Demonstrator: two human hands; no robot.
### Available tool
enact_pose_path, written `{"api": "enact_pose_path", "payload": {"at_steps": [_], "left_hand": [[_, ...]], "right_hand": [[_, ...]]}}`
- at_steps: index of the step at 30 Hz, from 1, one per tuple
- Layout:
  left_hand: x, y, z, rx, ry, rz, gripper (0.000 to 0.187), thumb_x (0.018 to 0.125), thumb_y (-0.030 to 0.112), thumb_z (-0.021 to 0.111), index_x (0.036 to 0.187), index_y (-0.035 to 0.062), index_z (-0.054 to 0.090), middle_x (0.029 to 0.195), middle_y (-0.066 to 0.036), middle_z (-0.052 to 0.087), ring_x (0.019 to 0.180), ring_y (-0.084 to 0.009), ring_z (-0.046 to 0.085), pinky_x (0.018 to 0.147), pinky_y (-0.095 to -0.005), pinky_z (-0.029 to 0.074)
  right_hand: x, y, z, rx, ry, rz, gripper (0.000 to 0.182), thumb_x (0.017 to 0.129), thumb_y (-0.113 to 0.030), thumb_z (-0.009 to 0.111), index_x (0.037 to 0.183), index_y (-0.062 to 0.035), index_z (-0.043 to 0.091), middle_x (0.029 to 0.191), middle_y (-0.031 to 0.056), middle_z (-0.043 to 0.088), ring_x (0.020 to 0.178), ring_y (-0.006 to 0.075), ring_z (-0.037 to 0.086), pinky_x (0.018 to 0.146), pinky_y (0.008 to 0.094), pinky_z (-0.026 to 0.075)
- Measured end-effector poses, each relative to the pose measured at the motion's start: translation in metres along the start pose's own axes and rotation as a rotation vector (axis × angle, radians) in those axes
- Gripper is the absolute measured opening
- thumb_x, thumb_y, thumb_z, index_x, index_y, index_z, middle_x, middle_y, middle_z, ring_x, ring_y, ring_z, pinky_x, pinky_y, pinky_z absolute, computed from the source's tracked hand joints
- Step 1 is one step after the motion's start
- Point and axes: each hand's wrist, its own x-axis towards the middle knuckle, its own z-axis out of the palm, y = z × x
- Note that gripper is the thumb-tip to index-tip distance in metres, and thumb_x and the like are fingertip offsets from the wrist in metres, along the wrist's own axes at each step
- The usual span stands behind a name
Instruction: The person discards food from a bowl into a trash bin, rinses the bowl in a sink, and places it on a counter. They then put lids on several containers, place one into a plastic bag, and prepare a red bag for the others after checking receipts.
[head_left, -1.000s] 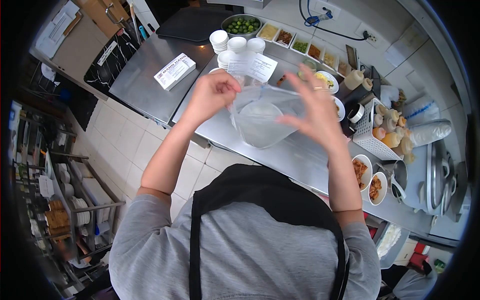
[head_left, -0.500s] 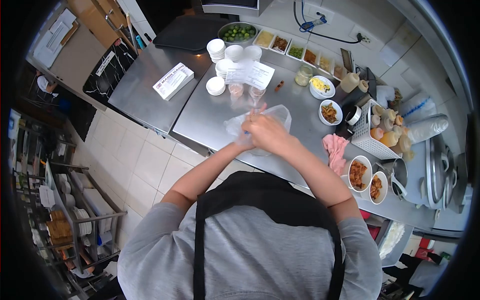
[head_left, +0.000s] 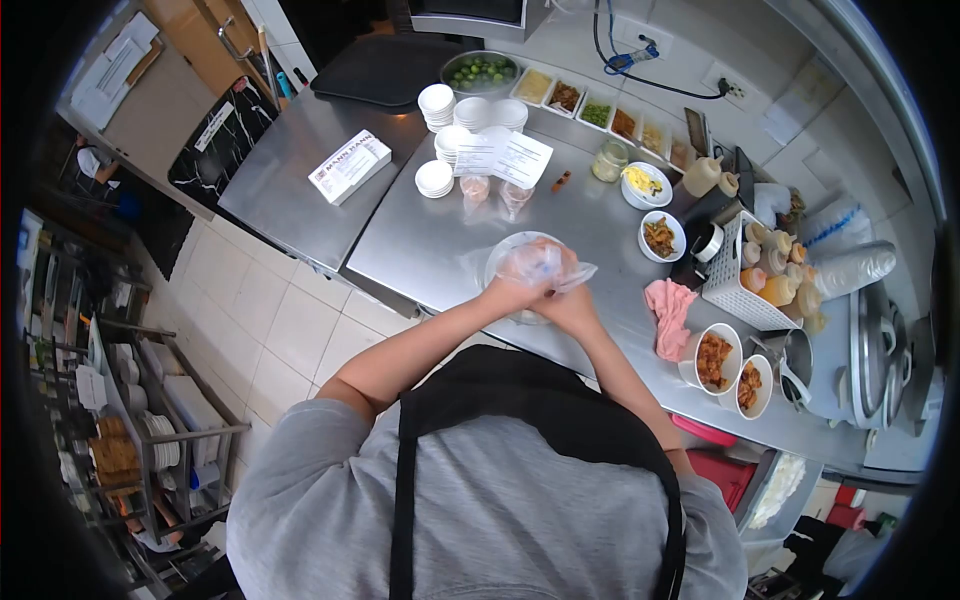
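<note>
Both hands are together over the near edge of the steel counter. A clear plastic bag (head_left: 577, 276) is bunched up between them, its crumpled end sticking out to the right. My left hand (head_left: 520, 291) is closed on the bag, with film covering its fingers. Close against it, my right hand (head_left: 569, 307) grips the bag from below, its fingertips hidden. Partly behind the hands is a round, whitish see-through container (head_left: 496, 262). Beyond it stand two small knotted plastic bags (head_left: 474, 192) with pinkish contents, under printed paper slips (head_left: 503, 156).
Stacked white bowls (head_left: 434, 178) and a white box (head_left: 349, 168) stand farther back. To the right are two bowls of food (head_left: 660, 237), a pink cloth (head_left: 668, 315), a white basket of squeeze bottles (head_left: 745, 275) and two tubs of reddish food (head_left: 713, 360).
The bag, earlier spread loosely leftward and behind the hands, is now gathered between them. My right hand has dropped lower and nearer; the left has moved right and up. The round container shows more clearly.
</note>
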Motion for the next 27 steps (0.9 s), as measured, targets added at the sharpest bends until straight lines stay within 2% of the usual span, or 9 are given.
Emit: {"api": "enact_pose_path", "payload": {"at_steps": [4, 10, 13, 17, 19, 22, 25, 26, 27], "left_hand": [[-0.002, 0.042, -0.013, 0.733, -0.114, 0.541, 0.042, 0.07, 0.023, 0.066, 0.106, 0.0058, 0.054, 0.12, -0.012, 0.044, 0.116, -0.0309, 0.036, 0.093, -0.0436, 0.031], [-0.019, -0.03, -0.002, 0.433, 0.059, 0.205, 0.071, 0.065, 0.039, 0.066, 0.126, 0.0133, 0.038, 0.134, -0.007, 0.033, 0.131, -0.0322, 0.011, 0.104, -0.042, -0.005], [-0.007, -0.042, 0.01, 0.503, 0.071, 0.174, 0.06, 0.069, 0.039, 0.062, 0.12, 0.0122, 0.045, 0.129, -0.005, 0.04, 0.13, -0.0281, 0.015, 0.103, -0.0406, -0.011], [0.002, -0.085, 0.016, 0.254, 0.043, 0.228, 0.045, 0.073, 0.035, 0.058, 0.111, 0.0128, 0.051, 0.117, -0.004, 0.051, 0.129, -0.0233, 0.022, 0.104, -0.0413, -0.006], [-0.002, -0.082, 0.024, -0.271, 0.099, -0.064, 0.032, 0.072, 0.03, 0.058, 0.099, 0.0129, 0.057, 0.106, -0.003, 0.057, 0.122, -0.0199, 0.035, 0.104, -0.0415, 0.0], [0.002, -0.078, 0.024, 0.152, 0.056, 0.126, 0.027, 0.07, 0.028, 0.059, 0.092, 0.0119, 0.059, 0.098, -0.004, 0.059, 0.108, -0.0185, 0.047, 0.102, -0.0403, 0.011], [0.006, -0.111, 0.021, 0.46, 0.155, 0.314, 0.024, 0.067, 0.025, 0.06, 0.086, 0.0105, 0.06, 0.09, -0.004, 0.059, 0.095, -0.0174, 0.052, 0.095, -0.0382, 0.025], [0.007, -0.114, 0.02, 0.46, 0.153, 0.314, 0.024, 0.067, 0.025, 0.06, 0.086, 0.0105, 0.06, 0.09, -0.004, 0.059, 0.095, -0.0174, 0.052, 0.095, -0.0382, 0.025], [0.008, -0.116, 0.021, 0.066, 0.049, 0.035, 0.024, 0.065, 0.023, 0.061, 0.085, 0.0095, 0.06, 0.084, -0.005, 0.059, 0.091, -0.0189, 0.052, 0.09, -0.0374, 0.028]], "right_hand": [[0.002, 0.012, 0.007, 0.101, -0.015, 0.088, 0.04, 0.062, -0.013, 0.068, 0.099, -0.0042, 0.054, 0.093, 0.0131, 0.054, 0.083, 0.0273, 0.054, 0.071, 0.0307, 0.045], [0.007, -0.011, -0.007, 0.601, -0.114, 0.214, 0.024, 0.061, 0.003, 0.057, 0.083, -0.0052, 0.05, 0.081, 0.0035, 0.052, 0.078, 0.0115, 0.051, 0.071, 0.0244, 0.041], [0.006, -0.023, -0.006, 0.512, -0.135, 0.094, 0.023, 0.062, 0.003, 0.058, 0.081, -0.0051, 0.05, 0.083, 0.0026, 0.052, 0.078, 0.0102, 0.051, 0.07, 0.0231, 0.04], [0.005, -0.035, -0.018, 0.459, -0.146, 0.064, 0.02, 0.064, 0.002, 0.06, 0.08, -0.0046, 0.049, 0.085, 0.0018, 0.051, 0.08, 0.0107, 0.051, 0.07, 0.0262, 0.043], [0.007, -0.044, -0.031, 0.462, -0.173, 0.085, 0.019, 0.066, 0.001, 0.061, 0.08, -0.0046, 0.049, 0.085, 0.0015, 0.051, 0.081, 0.0111, 0.051, 0.07, 0.0278, 0.044], [0.007, -0.076, -0.058, 0.748, -0.135, 0.043, 0.021, 0.067, 0.0, 0.063, 0.085, -0.005, 0.052, 0.087, 0.0038, 0.054, 0.083, 0.0149, 0.053, 0.071, 0.0302, 0.045], [0.002, -0.098, -0.062, 0.245, -0.224, -0.346, 0.026, 0.067, -0.002, 0.063, 0.092, -0.0043, 0.055, 0.092, 0.0079, 0.056, 0.086, 0.0185, 0.055, 0.074, 0.0324, 0.046], [-0.002, -0.094, -0.05, 0.134, -0.345, -0.439, 0.03, 0.065, -0.003, 0.064, 0.094, -0.0036, 0.055, 0.094, 0.0097, 0.056, 0.089, 0.0203, 0.055, 0.076, 0.0349, 0.046], [-0.006, -0.086, -0.04, 0.021, -0.467, -0.529, 0.034, 0.063, -0.003, 0.064, 0.096, -0.0029, 0.055, 0.096, 0.0115, 0.056, 0.092, 0.0221, 0.055, 0.078, 0.0373, 0.046]]}}
